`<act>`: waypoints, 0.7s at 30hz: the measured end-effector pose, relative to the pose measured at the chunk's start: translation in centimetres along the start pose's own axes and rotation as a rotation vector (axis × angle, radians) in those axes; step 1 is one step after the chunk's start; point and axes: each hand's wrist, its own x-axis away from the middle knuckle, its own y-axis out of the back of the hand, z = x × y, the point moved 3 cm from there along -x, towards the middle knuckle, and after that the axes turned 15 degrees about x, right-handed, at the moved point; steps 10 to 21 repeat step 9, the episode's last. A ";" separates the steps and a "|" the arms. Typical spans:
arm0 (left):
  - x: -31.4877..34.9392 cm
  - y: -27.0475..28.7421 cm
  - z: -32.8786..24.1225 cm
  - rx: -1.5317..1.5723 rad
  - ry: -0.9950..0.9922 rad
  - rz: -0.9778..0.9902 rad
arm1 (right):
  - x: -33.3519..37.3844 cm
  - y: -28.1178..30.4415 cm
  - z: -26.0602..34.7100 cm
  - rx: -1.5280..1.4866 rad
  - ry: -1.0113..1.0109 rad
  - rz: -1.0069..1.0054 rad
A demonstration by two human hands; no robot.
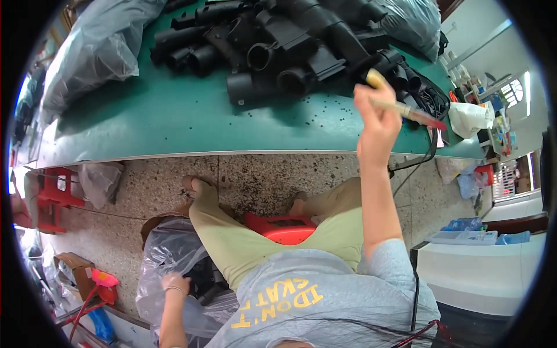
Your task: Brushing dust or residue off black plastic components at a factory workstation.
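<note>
My right hand (378,119) is raised over the right part of the green table, its fingers closed round a slim stick-like tool (415,114). The tool has a pale shaft and a red end; its exact kind I cannot make out. A yellow piece (376,78) shows above the same fingers. Low at my left side, my left hand (176,283) is at a clear plastic bag (156,255) with black parts (203,281) inside. Motion blurs its fingers. A heap of black tubular plastic parts (290,49) lies on the table, beyond both hands.
Small black bits dot the green tabletop (191,116). Grey plastic bags (110,52) stand at the far left and far right. Black cables (429,101) lie at the right edge, near a white bag (469,119). A red stool (284,228) is between my legs; a white cabinet (470,267) stands right.
</note>
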 end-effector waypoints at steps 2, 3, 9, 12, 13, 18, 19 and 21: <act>3.9 1.7 -4.4 0.081 -0.263 -0.017 | -5.4 -1.2 -0.1 -0.074 0.059 -0.003; 5.3 2.3 -6.5 0.123 -0.432 -0.040 | -7.5 -3.3 1.3 -0.421 -0.243 0.104; 10.7 8.4 -20.2 0.115 -1.143 -0.482 | -14.6 -13.7 -3.7 0.701 0.092 0.186; 10.7 8.4 -20.2 0.115 -1.143 -0.482 | -14.6 -13.7 -3.7 0.701 0.092 0.186; 10.7 8.4 -20.2 0.115 -1.143 -0.482 | -14.6 -13.7 -3.7 0.701 0.092 0.186; 10.7 8.4 -20.2 0.115 -1.143 -0.482 | -14.6 -13.7 -3.7 0.701 0.092 0.186; 10.7 8.4 -20.2 0.115 -1.143 -0.482 | -14.6 -13.7 -3.7 0.701 0.092 0.186; 10.7 8.4 -20.2 0.115 -1.143 -0.482 | -14.6 -13.7 -3.7 0.701 0.092 0.186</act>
